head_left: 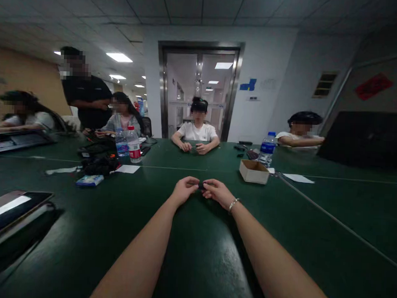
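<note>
Between my two hands, just above the green table [133, 225], is a small dark object [201, 185], too small to make out its kind. The fingers of my left hand [185, 190] pinch its left end. From the other side, my right hand [218, 193] grips its right end between thumb and fingertips. A silvery bracelet [233, 205] circles my right wrist. To the right of my hands stands an open cardboard box [254, 173], whose inside is mostly hidden by its front wall.
Water bottles [134, 146] stand at the left, another bottle [267, 149] behind the box. A blue-white packet [89, 181] and a dark bundle [98, 158] lie left; a laptop [14, 216] sits nearer. A cable [333, 219] crosses the right side. Across the table sits a person [199, 131].
</note>
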Motion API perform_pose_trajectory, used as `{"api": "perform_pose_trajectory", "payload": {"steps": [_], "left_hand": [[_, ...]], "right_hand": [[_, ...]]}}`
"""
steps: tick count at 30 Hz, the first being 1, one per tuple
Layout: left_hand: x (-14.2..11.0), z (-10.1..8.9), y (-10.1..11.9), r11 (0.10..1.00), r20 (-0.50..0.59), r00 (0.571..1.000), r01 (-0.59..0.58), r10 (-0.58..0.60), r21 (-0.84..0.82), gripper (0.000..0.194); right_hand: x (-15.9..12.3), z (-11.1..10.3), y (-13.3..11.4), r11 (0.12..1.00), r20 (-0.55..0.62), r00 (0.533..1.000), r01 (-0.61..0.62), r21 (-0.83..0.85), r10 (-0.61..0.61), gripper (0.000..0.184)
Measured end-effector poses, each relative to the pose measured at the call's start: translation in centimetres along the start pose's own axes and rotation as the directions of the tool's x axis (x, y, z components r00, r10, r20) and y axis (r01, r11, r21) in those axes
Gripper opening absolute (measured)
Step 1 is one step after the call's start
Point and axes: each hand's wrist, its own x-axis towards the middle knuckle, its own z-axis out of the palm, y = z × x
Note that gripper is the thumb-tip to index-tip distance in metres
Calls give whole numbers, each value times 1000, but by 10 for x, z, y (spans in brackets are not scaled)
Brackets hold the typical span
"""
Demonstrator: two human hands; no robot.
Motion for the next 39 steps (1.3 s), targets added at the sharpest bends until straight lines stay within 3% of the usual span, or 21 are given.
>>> {"api": "perform_pose_trajectory", "payload": {"steps": [5, 8, 15, 21, 29, 39], "left_hand": [[-1, 2, 2, 993, -66, 993, 88, -93, -83, 27], [1, 3, 0, 985, -50, 985, 161, -165, -68, 23], [-2, 1, 0, 1000, -13, 1000, 20, -19, 18, 24], [0, 4, -1, 991, -48, 990, 134, -134, -18, 21], [0, 2, -4, 999, 0, 999, 47, -47, 25, 25], [3, 5, -7, 992, -6, 992, 129, -129, 14, 18]], "right_hand": [[-2, -1, -1, 1000, -1, 1000, -3, 18, 3, 21], [-2, -1, -1, 1000, -4, 1000, -11, 15, 11, 21], [-1, -2, 1, 999, 3, 1000, -7, 32, 7, 17], [1, -4, 3, 1000, 1, 1000, -12, 27, 12, 20], [0, -3, 1, 1000, -5, 1000, -16, 23, 16, 17], [1, -4, 2, 1000, 9, 1000, -5, 9, 5, 17]]}}
